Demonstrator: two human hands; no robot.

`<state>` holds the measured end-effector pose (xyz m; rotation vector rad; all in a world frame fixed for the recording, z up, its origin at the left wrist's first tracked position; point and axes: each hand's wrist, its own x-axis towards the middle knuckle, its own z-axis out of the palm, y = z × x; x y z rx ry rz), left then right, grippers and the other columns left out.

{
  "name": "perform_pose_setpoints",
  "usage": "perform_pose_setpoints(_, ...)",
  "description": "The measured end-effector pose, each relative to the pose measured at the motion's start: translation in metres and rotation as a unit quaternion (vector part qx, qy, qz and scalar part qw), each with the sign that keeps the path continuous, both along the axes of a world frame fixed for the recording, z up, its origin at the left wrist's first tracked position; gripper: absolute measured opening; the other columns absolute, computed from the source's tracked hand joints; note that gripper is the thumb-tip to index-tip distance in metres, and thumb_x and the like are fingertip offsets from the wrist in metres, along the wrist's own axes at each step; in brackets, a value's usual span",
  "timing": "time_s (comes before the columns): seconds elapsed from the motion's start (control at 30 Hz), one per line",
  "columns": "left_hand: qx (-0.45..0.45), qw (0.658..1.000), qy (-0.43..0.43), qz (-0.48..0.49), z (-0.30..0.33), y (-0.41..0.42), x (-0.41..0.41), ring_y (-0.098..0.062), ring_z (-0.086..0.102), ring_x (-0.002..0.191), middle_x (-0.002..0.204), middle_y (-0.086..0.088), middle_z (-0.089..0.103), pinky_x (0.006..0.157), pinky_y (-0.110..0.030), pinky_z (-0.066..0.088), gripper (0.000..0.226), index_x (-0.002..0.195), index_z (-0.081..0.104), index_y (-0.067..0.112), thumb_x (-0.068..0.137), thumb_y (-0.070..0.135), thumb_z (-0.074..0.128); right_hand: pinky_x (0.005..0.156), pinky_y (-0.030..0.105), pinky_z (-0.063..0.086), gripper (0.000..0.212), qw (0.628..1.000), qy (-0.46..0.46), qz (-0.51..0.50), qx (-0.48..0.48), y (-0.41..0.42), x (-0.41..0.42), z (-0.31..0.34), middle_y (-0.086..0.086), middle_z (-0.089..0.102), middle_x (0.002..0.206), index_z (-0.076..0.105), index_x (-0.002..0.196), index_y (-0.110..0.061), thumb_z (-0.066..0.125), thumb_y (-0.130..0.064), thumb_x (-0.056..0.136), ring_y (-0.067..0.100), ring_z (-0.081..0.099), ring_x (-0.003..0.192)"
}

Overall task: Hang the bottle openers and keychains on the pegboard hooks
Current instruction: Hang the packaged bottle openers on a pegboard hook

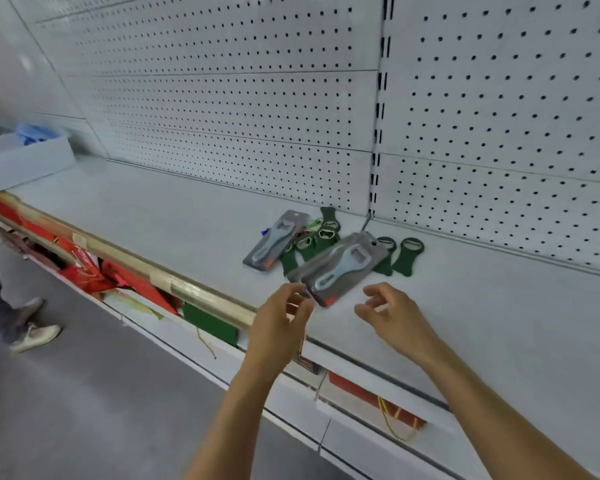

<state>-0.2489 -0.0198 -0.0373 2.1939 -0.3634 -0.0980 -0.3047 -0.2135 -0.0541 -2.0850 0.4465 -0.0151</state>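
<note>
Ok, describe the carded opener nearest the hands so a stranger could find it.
Start at the dark slotted upright between the two pegboard panels and drop to the white shelf. In the pile there, the nearer carded opener overlaps green openers; unlike the farther carded opener, its red-tipped end points between both hands.

Glossy clear plastic blister packs (340, 268) catch the light over my grey bottle openers; flat dark-green openers (408, 257) look matt, rubbery. The white perforated metal pegboard (222, 109) and smooth white painted shelf (146, 209) show a dull satin sheen.
</note>
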Motion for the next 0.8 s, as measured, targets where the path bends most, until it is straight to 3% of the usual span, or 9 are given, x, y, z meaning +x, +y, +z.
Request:
perform_pose_setpoints(0.1, 0.03, 0.999, -0.015, -0.011, -0.007, -0.004, 0.049, -0.01, 0.058, 0.108, 0.116, 0.009, 0.062, 0.09, -0.031, 0.05, 0.028, 0.121, 0.057, 0.025, 0.094, 0.032, 0.058, 0.068, 0.044, 0.06, 0.061, 0.997, 0.053, -0.059, -0.015, 0.0, 0.036, 0.003, 0.003, 0.063, 0.098, 0.032, 0.137, -0.018, 0.054, -0.051, 0.09, 0.023, 0.069, 0.071)
perform_pose_setpoints(0.17, 0.066, 0.998, -0.016, -0.02, -0.011, -0.008, 0.09, -0.017, 0.046, 0.126, 0.135, 0.001, 0.052, 0.104, -0.038, 0.042, 0.044, 0.136, 0.048, 0.02, 0.094, 0.033, 0.057, 0.06, 0.044, 0.06, 0.07, 0.99, 0.089, -0.097, -0.046, 0.002, 0.064, 0.004, 0.009, 0.064, 0.106, 0.018, 0.142, -0.019, 0.046, -0.058, 0.091, 0.028, 0.069, 0.07)
perform_pose_setpoints(0.23, 0.107, 0.994, -0.013, -0.019, -0.012, -0.011, 0.116, -0.027, 0.03, 0.138, 0.149, -0.007, 0.038, 0.113, -0.043, 0.029, 0.058, 0.146, 0.034, 0.018, 0.094, 0.034, 0.056, 0.073, 0.049, 0.058, 0.079, 0.985, 0.102, -0.101, -0.101, 0.006, 0.08, 0.004, 0.014, 0.059, 0.123, 0.007, 0.145, -0.02, 0.04, -0.064, 0.09, 0.033, 0.067, 0.089)
perform_pose_setpoints(0.3, 0.165, 0.986, 0.001, -0.03, -0.02, -0.012, 0.151, -0.032, 0.019, 0.143, 0.157, -0.012, 0.023, 0.116, -0.046, 0.021, 0.07, 0.151, 0.02, 0.016, 0.094, 0.041, 0.052, 0.08, 0.044, 0.053, 0.085, 0.976, 0.118, -0.115, -0.145, 0.014, 0.103, 0.0, 0.016, 0.052, 0.131, 0.003, 0.145, -0.019, 0.039, -0.069, 0.087, 0.034, 0.062, 0.102)
perform_pose_setpoints(0.37, 0.214, 0.976, 0.009, -0.039, -0.026, -0.01, 0.185, -0.037, 0.019, 0.143, 0.157, -0.017, 0.02, 0.116, -0.049, 0.022, 0.079, 0.152, 0.012, 0.014, 0.093, 0.051, 0.048, 0.073, 0.039, 0.047, 0.098, 0.961, 0.14, -0.142, -0.193, 0.025, 0.121, -0.001, 0.018, 0.048, 0.13, 0.001, 0.147, -0.015, 0.042, -0.075, 0.081, 0.033, 0.06, 0.105)
perform_pose_setpoints(0.43, 0.24, 0.969, 0.026, -0.053, -0.028, -0.011, 0.212, -0.038, 0.031, 0.137, 0.153, -0.018, 0.027, 0.108, -0.049, 0.031, 0.084, 0.151, 0.009, 0.013, 0.091, 0.056, 0.047, 0.078, 0.04, 0.048, 0.113, 0.948, 0.17, -0.166, -0.214, 0.032, 0.138, 0.001, 0.019, 0.045, 0.13, -0.003, 0.148, -0.012, 0.05, -0.078, 0.074, 0.033, 0.055, 0.112)
perform_pose_setpoints(0.6, 0.281, 0.954, -0.01, -0.105, -0.028, -0.008, 0.24, -0.034, 0.039, 0.128, 0.143, -0.012, 0.038, 0.095, -0.046, 0.042, 0.094, 0.149, 0.014, 0.015, 0.081, 0.058, 0.062, 0.102, 0.049, 0.04, 0.13, 0.945, 0.188, -0.258, -0.078, 0.035, 0.159, 0.001, 0.023, 0.033, 0.142, 0.0, 0.148, -0.012, 0.082, -0.059, 0.058, 0.037, 0.036, 0.131)
perform_pose_setpoints(0.67, 0.256, 0.961, 0.004, -0.106, -0.027, -0.005, 0.25, -0.033, 0.041, 0.125, 0.136, -0.012, 0.039, 0.093, -0.043, 0.043, 0.098, 0.147, 0.018, 0.016, 0.074, 0.056, 0.072, 0.102, 0.049, 0.04, 0.124, 0.94, 0.161, -0.297, -0.036, 0.037, 0.161, 0.0, 0.021, 0.036, 0.137, 0.012, 0.144, -0.006, 0.088, -0.049, 0.055, 0.038, 0.04, 0.127)
perform_pose_setpoints(0.8, 0.122, 0.981, 0.096, -0.113, -0.027, -0.002, 0.267, -0.027, 0.058, 0.104, 0.123, -0.007, 0.055, 0.086, -0.038, 0.052, 0.078, 0.129, 0.036, 0.016, 0.069, 0.035, 0.083, 0.081, 0.039, 0.053, 0.071, 0.928, 0.077, -0.363, 0.024, 0.045, 0.16, -0.003, 0.009, 0.053, 0.106, 0.038, 0.11, -0.006, 0.088, -0.024, 0.064, 0.026, 0.058, 0.094)
